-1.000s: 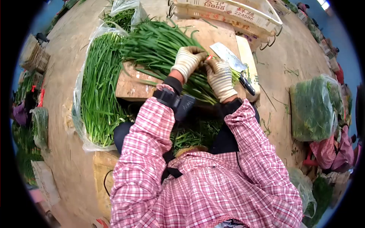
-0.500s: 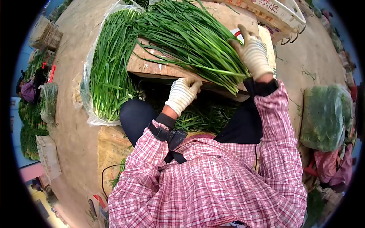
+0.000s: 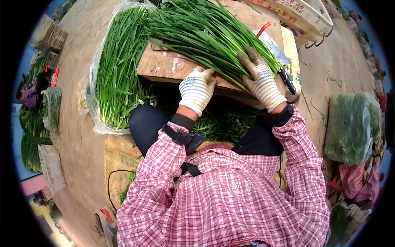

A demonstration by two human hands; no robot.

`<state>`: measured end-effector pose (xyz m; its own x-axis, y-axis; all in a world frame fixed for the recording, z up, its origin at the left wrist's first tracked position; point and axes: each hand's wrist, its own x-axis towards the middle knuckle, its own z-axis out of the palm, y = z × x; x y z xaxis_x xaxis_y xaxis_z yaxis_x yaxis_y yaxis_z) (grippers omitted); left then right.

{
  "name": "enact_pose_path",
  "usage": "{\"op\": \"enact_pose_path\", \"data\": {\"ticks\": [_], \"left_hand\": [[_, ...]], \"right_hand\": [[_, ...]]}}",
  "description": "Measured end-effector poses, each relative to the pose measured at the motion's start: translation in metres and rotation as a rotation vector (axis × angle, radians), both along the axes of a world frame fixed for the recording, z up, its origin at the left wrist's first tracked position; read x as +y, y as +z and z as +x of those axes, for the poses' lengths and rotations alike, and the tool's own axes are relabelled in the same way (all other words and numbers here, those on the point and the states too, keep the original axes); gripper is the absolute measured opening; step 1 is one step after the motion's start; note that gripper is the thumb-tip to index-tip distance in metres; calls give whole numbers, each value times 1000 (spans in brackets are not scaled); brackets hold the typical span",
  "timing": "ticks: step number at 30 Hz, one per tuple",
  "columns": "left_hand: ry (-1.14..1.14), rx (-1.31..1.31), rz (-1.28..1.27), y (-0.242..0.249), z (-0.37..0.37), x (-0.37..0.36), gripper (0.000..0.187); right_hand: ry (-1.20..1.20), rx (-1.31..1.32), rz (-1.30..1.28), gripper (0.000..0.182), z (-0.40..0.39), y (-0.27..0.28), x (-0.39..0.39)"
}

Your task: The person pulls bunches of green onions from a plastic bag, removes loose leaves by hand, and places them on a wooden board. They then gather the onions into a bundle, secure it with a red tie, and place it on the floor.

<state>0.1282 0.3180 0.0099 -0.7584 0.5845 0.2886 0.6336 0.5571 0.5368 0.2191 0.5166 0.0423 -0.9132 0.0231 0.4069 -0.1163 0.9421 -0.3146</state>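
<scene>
A thick bunch of garlic chives point(image 3: 205, 41) lies slantwise across a wooden board point(image 3: 164, 66), its pale stem ends toward the right. My right hand point(image 3: 263, 78), in a striped glove, rests on the stem end with fingers stretched and thumb apart. At the board's front edge my left hand point(image 3: 196, 90), gloved too, is closed with fingertips curled. A small red bit shows beside those fingertips; whatever they hold is hidden. Just right of the stems lies a knife point(image 3: 275, 46) with a black handle, a red strip point(image 3: 263, 29) near its blade.
More chives point(image 3: 121, 70) fill an open plastic bag left of the board. A white crate point(image 3: 304, 14) stands at the back right. On the floor to the right sits a wrapped green bundle point(image 3: 349, 127). Another person point(image 3: 31, 96) is at far left. Loose greens point(image 3: 226, 125) lie below the board.
My right hand has moved from beyond the stem ends inward onto the bunch, uncovering the knife. The stem ends have shifted up onto the board. My left hand has risen slightly at the board's edge.
</scene>
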Motion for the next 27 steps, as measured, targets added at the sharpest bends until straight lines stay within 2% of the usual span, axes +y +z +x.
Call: {"op": "enact_pose_path", "data": {"ticks": [2,4,6,9,12,13,15,18,20,22,24,26,27], "left_hand": [[-8,-21,-27,0,-3,8,22],[-21,64,-23,-2,-7,13,25],[-33,95,-31,-6,-10,18,19],[-21,234,-245,-9,-12,30,10],[-64,292,-429,-6,-19,39,14],[-65,295,-429,-4,-21,37,14],[-216,183,-319,1,-28,31,15],[-231,51,-208,11,-28,32,18],[-227,62,-130,16,-26,34,15],[-129,-824,264,23,-21,35,12],[-215,-784,241,10,-28,30,17],[-288,-1021,586,4,-25,27,25],[-312,-1006,613,-3,-24,27,28]], "right_hand": [[3,2,-39,72,0,-4,1],[-2,13,15,72,-1,-7,2],[-7,1,53,73,-3,-8,4],[-28,-23,98,82,-1,-8,-2],[-23,-34,179,85,-1,-5,-3],[-41,-31,210,86,-2,-7,-3],[-55,-20,210,86,-4,-10,-2],[-65,-6,173,85,-6,-10,4],[-60,3,136,85,-5,-10,6],[-44,3,113,86,-5,-12,6],[-43,3,90,86,-6,-13,9],[-29,21,59,85,-6,-13,10],[-27,22,46,85,-5,-12,10]]}}
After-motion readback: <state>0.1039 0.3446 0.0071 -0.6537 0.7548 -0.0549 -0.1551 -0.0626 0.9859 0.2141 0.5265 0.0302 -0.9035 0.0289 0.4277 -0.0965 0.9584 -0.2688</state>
